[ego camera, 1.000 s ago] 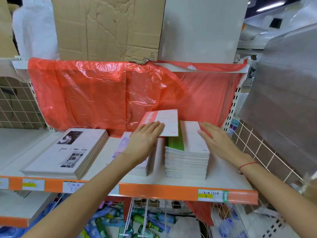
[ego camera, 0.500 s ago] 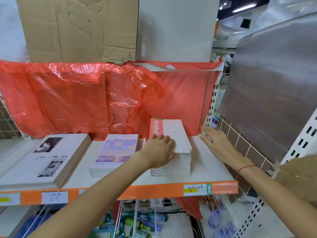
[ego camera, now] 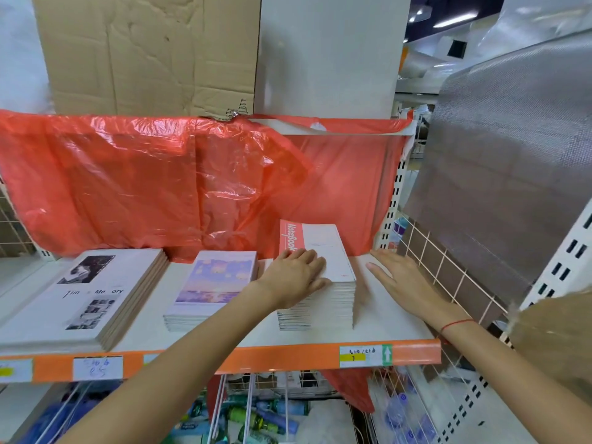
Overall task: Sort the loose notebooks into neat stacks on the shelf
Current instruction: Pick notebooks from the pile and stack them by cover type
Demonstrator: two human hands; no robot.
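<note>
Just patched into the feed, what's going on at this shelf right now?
A person is tidying notebooks on a shop shelf. The left hand rests on top of the right-hand stack, whose top notebook has a red "NoteBook" spine strip. The right hand lies open and flat on the bare shelf beside that stack, not touching it. Two more stacks sit further left: pastel-cover notebooks in the middle and larger black-and-white photo-cover notebooks at the far left. All three look fairly squared up.

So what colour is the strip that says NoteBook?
Pinkish red with white letters, on the top notebook; the head view shows it.
</note>
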